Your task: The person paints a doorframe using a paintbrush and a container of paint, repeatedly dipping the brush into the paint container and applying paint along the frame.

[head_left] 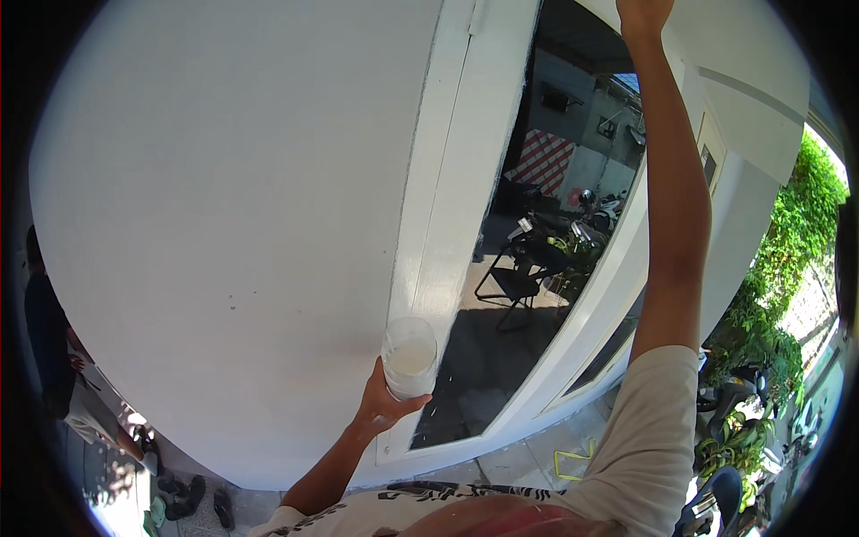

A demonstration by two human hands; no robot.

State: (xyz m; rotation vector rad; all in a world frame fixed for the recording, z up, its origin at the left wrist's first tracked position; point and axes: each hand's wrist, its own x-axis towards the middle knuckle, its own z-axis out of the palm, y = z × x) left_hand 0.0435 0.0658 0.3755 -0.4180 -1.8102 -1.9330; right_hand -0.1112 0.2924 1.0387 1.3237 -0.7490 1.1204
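My left hand (383, 401) is wrapped round the lower part of a clear cup (411, 365), low in front of the white door frame (428, 224). Inside the cup is a pale, whitish substance; whether it is paint I cannot tell. My right arm is stretched far up past the dark glass pane (510, 376). Only the wrist and part of my right hand (645, 12) show at the top edge, near the upper frame. Its fingers are cut off by the picture's edge, so anything it holds is hidden.
A broad white wall (233, 179) fills the left. Dark shoes (183, 497) lie on the ground at lower left, near another person (49, 331). Green plants (778, 268) and a motorbike (738, 389) stand to the right. A yellow strip (573, 465) lies on the paving; the glass reflects a chair.
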